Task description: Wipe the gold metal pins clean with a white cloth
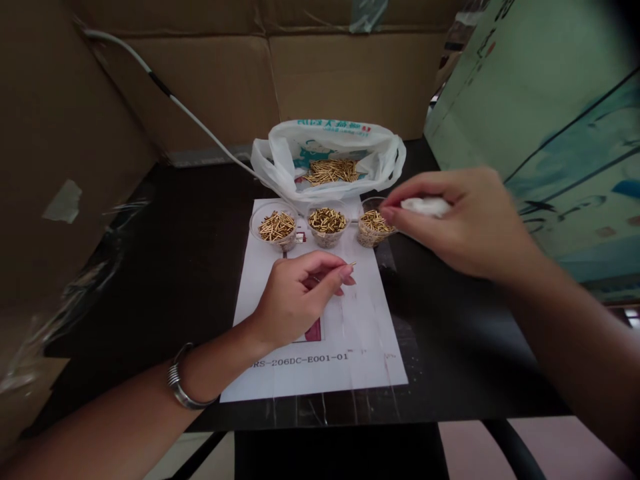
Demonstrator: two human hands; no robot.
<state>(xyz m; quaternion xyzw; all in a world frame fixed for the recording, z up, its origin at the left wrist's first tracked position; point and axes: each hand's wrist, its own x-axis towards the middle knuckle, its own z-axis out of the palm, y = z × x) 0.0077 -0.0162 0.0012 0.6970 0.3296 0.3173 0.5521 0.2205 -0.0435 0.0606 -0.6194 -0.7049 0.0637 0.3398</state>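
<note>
My left hand (pixel 300 293) is closed in a pinch above the printed sheet (pixel 280 383), with a small brass pin (pixel 353 264) sticking out from between thumb and forefinger. Curled around a crumpled white wad (pixel 425 207), perhaps tissue, my right hand (pixel 465 223) has its thumb and fingertips at the edge of the right clear cup (pixel 373 233). Whether those fingertips also pinch a pin cannot be made out. That cup holds thin brass pins. Short brass pieces fill the middle cup (pixel 327 225), and the left cup (pixel 275 228) holds more pins.
Behind the cups, a white plastic bag (pixel 330 190) lies open with a heap of brass pins (pixel 333 171). A white cable (pixel 200 123) runs down to it. Cardboard (pixel 345 83) walls the back and left; a pale green printed panel (pixel 540 120) stands right. The table (pixel 195 240) is dark.
</note>
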